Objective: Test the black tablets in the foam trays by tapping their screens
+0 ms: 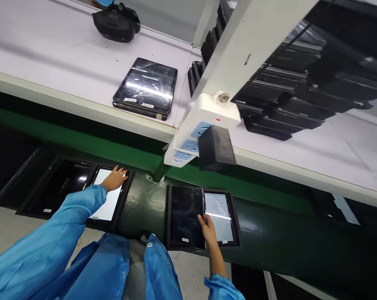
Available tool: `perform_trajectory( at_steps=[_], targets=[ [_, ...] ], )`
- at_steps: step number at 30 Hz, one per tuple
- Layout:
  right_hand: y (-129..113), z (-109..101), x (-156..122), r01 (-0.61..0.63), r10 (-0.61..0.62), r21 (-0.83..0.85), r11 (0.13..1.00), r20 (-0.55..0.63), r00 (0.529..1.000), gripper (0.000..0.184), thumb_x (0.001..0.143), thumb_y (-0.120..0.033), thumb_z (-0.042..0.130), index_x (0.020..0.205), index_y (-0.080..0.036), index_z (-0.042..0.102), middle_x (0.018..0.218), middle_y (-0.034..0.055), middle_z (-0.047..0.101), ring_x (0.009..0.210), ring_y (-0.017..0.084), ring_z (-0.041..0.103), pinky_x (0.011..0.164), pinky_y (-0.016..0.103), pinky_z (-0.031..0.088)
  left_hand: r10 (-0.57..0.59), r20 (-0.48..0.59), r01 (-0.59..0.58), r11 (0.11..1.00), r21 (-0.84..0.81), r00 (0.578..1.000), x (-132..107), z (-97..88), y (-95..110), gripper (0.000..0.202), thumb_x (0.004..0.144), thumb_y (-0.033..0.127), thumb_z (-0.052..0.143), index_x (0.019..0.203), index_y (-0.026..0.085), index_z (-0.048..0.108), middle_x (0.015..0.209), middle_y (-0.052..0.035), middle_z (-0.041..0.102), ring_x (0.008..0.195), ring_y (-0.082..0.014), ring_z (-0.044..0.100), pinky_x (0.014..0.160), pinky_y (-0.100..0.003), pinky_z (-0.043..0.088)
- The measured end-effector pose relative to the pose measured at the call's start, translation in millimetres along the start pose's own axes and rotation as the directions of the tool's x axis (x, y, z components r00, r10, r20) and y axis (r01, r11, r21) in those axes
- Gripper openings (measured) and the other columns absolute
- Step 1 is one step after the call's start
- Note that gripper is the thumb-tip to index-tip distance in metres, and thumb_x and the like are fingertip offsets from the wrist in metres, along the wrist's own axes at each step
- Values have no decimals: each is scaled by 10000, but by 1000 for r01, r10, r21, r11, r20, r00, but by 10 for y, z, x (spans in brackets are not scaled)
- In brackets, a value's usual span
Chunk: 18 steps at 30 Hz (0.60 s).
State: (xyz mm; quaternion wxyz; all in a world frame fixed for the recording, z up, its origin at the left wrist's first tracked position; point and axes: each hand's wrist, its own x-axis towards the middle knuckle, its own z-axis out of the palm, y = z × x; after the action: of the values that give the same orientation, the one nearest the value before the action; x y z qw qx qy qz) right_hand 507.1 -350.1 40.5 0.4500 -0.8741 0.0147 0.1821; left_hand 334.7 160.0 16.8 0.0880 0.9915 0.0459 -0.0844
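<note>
My left hand (115, 180) lies with fingers stretched out over the upper right edge of a tablet with a lit white screen (108, 206). Left of it is a tablet with a black screen (63, 187) and a small white label, partly behind my sleeve. My right hand (208, 230) grips the right edge of a dark tablet (186, 216), the thumb on its face and the other fingers partly hidden. Under and right of my right hand, a second tablet (218, 212) shows a pale lit screen beneath clear film. Both pairs lie on dark mats on the green bench.
On the white shelf (66, 87) sits a stack of film-covered tablets (147, 87). A power strip (200, 125) with a black plug (216, 148) hangs from the white post, above the bench. Stacked dark devices (288, 91) fill the right shelf. A black object (116, 23) stands at the back.
</note>
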Motion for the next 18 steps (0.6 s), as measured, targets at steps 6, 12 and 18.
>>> perform_trajectory(
  at_steps=[6, 12, 18],
  targets=[
    [-626, 67, -420, 1, -10, 209, 978, 43, 999, 535, 606, -646, 792, 864, -214, 609, 627, -18, 621, 552, 151, 530, 549, 258, 376, 125, 157, -126, 992, -7, 980, 163, -210, -103, 328, 785, 98, 542, 1032, 207, 729, 1293, -148, 612, 1270, -319, 487, 1192, -564, 184],
    [-1002, 261, -854, -128, 113, 338, 932, 64, 992, 500, 643, -610, 800, 906, -236, 597, 567, -53, 546, 488, 138, 468, 513, 251, 343, 246, 318, -237, 969, -68, 916, 369, -337, -126, 229, 742, 227, 621, 944, 188, 721, 979, -129, 708, 1089, -281, 584, 1153, -451, 257],
    [-1273, 1090, -1204, -134, 48, 453, 881, 196, 979, 479, 658, -614, 786, 851, -221, 590, 602, -45, 562, 522, 120, 468, 527, 231, 348, 376, 435, -373, 923, -98, 818, 290, -774, -412, 223, 623, 243, 656, 826, 197, 734, 1011, -119, 704, 1090, -295, 587, 1096, -443, 305]
  ],
)
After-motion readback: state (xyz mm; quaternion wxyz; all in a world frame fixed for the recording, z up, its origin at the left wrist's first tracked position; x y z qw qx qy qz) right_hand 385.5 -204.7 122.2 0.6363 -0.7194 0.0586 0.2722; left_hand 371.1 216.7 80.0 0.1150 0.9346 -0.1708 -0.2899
